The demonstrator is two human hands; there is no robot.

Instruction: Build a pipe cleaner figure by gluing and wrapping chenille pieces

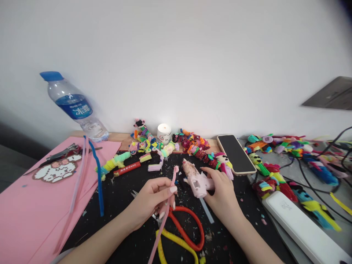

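Note:
My left hand (154,200) pinches a pink pipe cleaner (164,220) between thumb and fingers; its upper tip is curled into a small knob. My right hand (224,194) is closed round the handle of a pale pink glue gun (197,185), which lies on the black mat with its stained nozzle pointing away. A translucent glue stick (206,211) juts from the gun's rear. Below my left hand lie scissors (202,231) with red and yellow handles, their blades partly hidden by that hand.
Colourful pipe-cleaner figures (198,152) line the back, beside a white round container (164,132). A phone (236,154) and white power bank (299,227) are right, near black cables. Left are pink sheets (30,220), loose pipe cleaners (99,183) and a leaning water bottle (74,106).

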